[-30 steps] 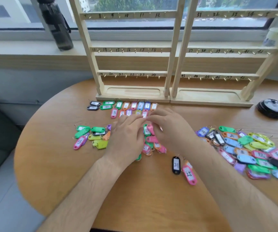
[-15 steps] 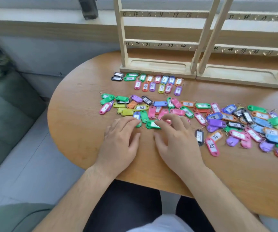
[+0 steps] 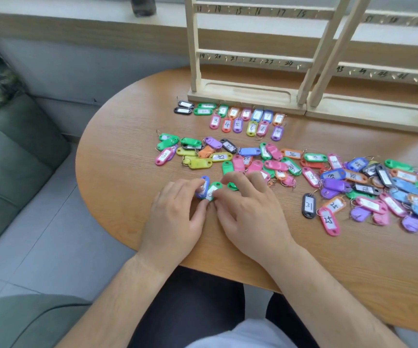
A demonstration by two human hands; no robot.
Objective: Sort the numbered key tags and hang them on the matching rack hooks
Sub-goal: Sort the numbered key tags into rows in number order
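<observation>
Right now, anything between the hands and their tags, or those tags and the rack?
Nothing at the hands: left hand and right hand touch the blue tag and green tag. Toward the rack, loose tags and sorted rows lie flat between.

The lone head view looks forward and down, close over the table (image 3: 117,177), facing the rack (image 3: 250,95).

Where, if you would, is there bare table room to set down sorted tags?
Bare: left of the left hand to the table edge, and nearside of the 31 tag, right of the right hand. Crowded: the middle band and right pile.
</observation>
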